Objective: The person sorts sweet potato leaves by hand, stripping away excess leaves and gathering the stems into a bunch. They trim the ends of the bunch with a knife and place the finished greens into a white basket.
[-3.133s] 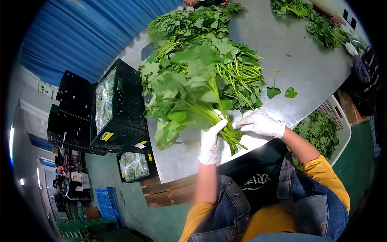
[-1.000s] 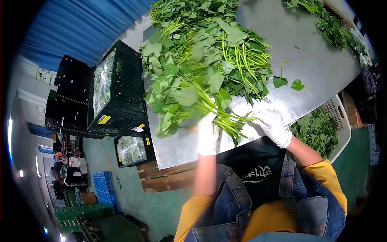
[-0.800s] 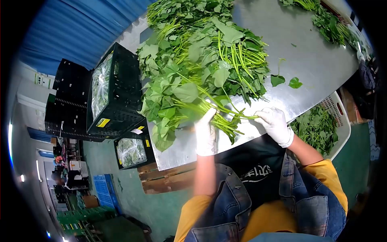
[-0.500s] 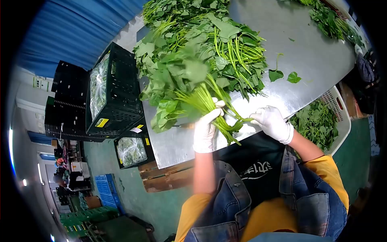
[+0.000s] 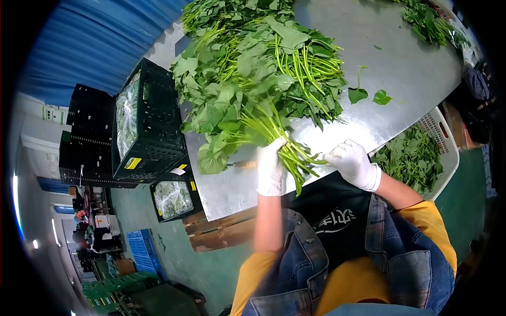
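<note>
My left hand [image 5: 271,167], in a white glove, is closed around the stems of a bunch of leafy greens [image 5: 263,124]. The leaves point away from me and the cut stem ends hang toward my apron. My right hand [image 5: 350,164], also gloved in white, is pinched at the end of a stem just right of the bunch; its fingertips partly hide the contact. Beyond the bunch, a large heap of the same greens [image 5: 311,68] lies on the metal table [image 5: 400,68]. A wooden-handled tool [image 5: 245,165] lies left of my left hand, its far end under leaves.
A white basket [image 5: 448,158] of loose greens stands at the right below the table edge. Dark crates [image 5: 158,121] with bagged greens are stacked at the left. Loose leaves [image 5: 382,97] lie on the table. Another person's gloved hand [image 5: 467,54] is at the far right.
The bunch has dropped slightly and swung a little to the right in my left hand. My right hand has shifted slightly left. The wooden handle shows more clearly.
</note>
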The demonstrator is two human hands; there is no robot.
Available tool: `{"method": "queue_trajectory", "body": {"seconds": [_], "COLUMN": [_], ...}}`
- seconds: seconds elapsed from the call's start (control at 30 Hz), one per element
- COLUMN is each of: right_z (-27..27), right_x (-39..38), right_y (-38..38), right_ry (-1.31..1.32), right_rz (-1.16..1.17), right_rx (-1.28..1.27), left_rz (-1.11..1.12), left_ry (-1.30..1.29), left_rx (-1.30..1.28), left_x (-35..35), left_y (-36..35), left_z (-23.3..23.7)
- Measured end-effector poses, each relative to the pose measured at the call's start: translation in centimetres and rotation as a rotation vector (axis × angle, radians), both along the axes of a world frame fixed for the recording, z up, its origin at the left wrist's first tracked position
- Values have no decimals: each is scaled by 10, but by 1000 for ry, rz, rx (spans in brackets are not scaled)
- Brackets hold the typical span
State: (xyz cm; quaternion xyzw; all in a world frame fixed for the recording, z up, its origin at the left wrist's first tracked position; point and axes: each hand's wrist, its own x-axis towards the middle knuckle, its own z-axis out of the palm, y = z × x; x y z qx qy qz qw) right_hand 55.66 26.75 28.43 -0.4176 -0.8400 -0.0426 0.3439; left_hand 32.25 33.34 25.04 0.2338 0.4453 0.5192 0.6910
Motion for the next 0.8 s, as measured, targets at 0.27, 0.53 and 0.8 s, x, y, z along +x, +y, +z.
{"method": "queue_trajectory", "body": {"seconds": [0.27,0.53,0.8], "right_z": [-13,-9,28], "right_x": [1,1,-14], "right_y": [3,6,37], "right_ry": [-44,-202,575], "right_rz": [15,-8,142], "right_rx": [-103,-147,-726], "left_rz": [-92,-88,13], "left_ry": [-97,249,227], "left_rx": [19,208,251], "left_x": [-5,5,35], "left_y": [-19,-14,-28], "left_z": [22,23,64]}}
